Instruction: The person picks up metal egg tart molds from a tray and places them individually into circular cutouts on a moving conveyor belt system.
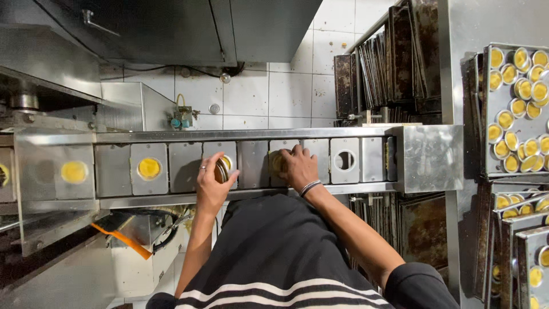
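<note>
Head cam, looking down at a steel conveyor (pixel 251 194) w/ square plates, each w/ a round hole. Left hand (pixel 213 182) is curled around a small stack of foil tart cups (pixel 222 170), holding it right over one of the plates near the middle. Right hand (pixel 298 166) is fingers-down on the next plate over, pressing on a yellow-filled cup (pixel 277 162) sitting in its hole, so mostly closed around/over it. Further left, two plates already carry filled cups (pixel 149 168). One plate to the right shows an empty hole (pixel 344 160). Far right: rack trays (pixel 514 109) packed w/ filled tart cups. Dark baking trays (pixel 394 57) stacked upright behind.
</note>
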